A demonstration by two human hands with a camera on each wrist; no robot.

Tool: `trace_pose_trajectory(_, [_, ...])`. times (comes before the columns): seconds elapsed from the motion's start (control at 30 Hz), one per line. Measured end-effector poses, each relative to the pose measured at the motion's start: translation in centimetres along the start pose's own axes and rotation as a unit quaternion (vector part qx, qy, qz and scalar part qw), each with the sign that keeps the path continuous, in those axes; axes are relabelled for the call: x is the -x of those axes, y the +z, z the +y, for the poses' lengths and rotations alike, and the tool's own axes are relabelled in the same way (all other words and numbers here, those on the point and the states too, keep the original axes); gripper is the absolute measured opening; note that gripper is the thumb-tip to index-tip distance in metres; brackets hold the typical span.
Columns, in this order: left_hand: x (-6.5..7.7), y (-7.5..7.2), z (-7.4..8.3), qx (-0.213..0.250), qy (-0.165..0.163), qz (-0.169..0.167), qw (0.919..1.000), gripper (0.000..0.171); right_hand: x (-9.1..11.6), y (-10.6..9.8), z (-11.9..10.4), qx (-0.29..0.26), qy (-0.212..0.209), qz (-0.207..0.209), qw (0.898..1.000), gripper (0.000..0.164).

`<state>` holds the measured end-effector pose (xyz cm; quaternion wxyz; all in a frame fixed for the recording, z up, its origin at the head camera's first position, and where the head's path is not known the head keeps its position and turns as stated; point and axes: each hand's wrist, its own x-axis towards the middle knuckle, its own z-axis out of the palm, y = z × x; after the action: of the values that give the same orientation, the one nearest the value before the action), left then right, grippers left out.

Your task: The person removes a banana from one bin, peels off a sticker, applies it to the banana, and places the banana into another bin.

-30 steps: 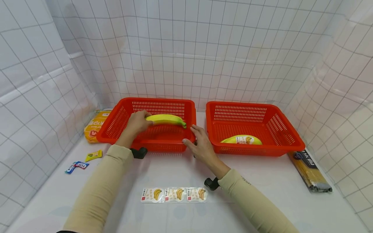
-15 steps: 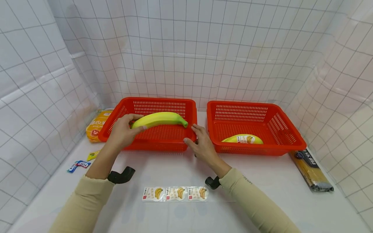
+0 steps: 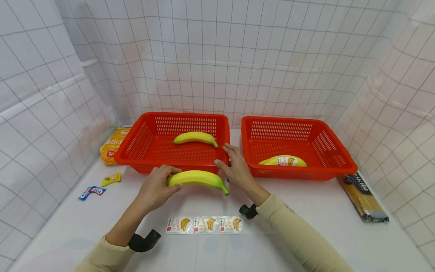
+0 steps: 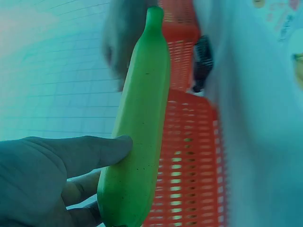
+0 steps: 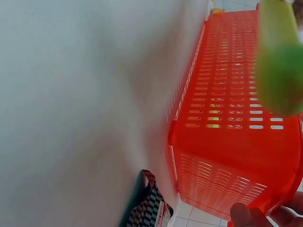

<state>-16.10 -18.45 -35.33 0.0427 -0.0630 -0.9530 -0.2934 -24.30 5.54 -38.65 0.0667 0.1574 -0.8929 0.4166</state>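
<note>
My left hand (image 3: 154, 189) grips a yellow banana (image 3: 197, 177) by its blunt end, above the table in front of the left red basket (image 3: 183, 154). Its green-tipped stem points right. In the left wrist view the thumb lies along the side of the banana (image 4: 142, 109). My right hand (image 3: 239, 172) holds that basket's front right corner, thumb on the front rim and fingers at the right side. Another banana (image 3: 195, 136) lies inside this basket. A banana with a sticker (image 3: 268, 161) lies in the right red basket (image 3: 299, 173).
A strip of banana stickers (image 3: 204, 225) lies on the white table. At left are an orange snack bag (image 3: 112, 149), a yellow sweet (image 3: 111, 179) and blue-wrapped sweets (image 3: 91, 192). A pasta packet (image 3: 363, 200) lies at right. Gridded cloth walls surround the table.
My left hand has lifted one banana out of the left basket and brought it forward, over the front rim. The other banana inside is now uncovered. My right hand stays at the corner.
</note>
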Motion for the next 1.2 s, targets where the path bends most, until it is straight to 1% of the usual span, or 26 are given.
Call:
trace_pose_trajectory(0.13, [0.1, 2.5, -0.5, -0.010, 0.001, -0.007, 0.9999, 0.035, 0.0, -0.1, 0.0, 0.001, 0.000, -0.006, 1.000, 0.068])
trace_pose_trajectory(0.27, [0.0, 5.0, -0.6, 0.002, 0.001, -0.013, 0.9999, 0.034, 0.0, -0.2, 0.0, -0.002, 0.004, -0.007, 1.000, 0.068])
trace_pose_trajectory(0.4, [-0.2, 7.1, -0.1, 0.021, -0.005, -0.018, 0.9996, 0.034, 0.1, -0.1, -0.1, -0.003, 0.013, -0.011, 1.000, 0.068])
trace_pose_trajectory(0.57, [-0.5, 8.9, 0.9, 0.025, 0.009, -0.022, 0.9994, 0.036, 0.1, -0.1, 0.0, -0.001, 0.021, -0.014, 1.000, 0.067])
trace_pose_trajectory(0.7, [-1.0, 9.9, 1.8, 0.031, 0.020, -0.031, 0.9988, 0.036, 0.1, -0.1, 0.0, 0.005, 0.007, -0.008, 1.000, 0.067])
trace_pose_trajectory(0.87, [-1.3, 10.7, 2.8, 0.036, 0.028, -0.045, 0.9979, 0.037, 0.0, -0.1, 0.1, 0.010, -0.007, -0.005, 1.000, 0.067])
trace_pose_trajectory(1.07, [-1.5, 11.2, 3.4, 0.033, 0.039, -0.052, 0.9973, 0.041, 0.0, -0.2, 0.0, 0.010, -0.007, -0.004, 1.000, 0.066])
trace_pose_trajectory(1.2, [-1.5, 11.2, 3.6, 0.029, 0.035, -0.054, 0.9975, 0.042, 0.1, -0.2, 0.0, 0.009, -0.006, -0.006, 1.000, 0.066])
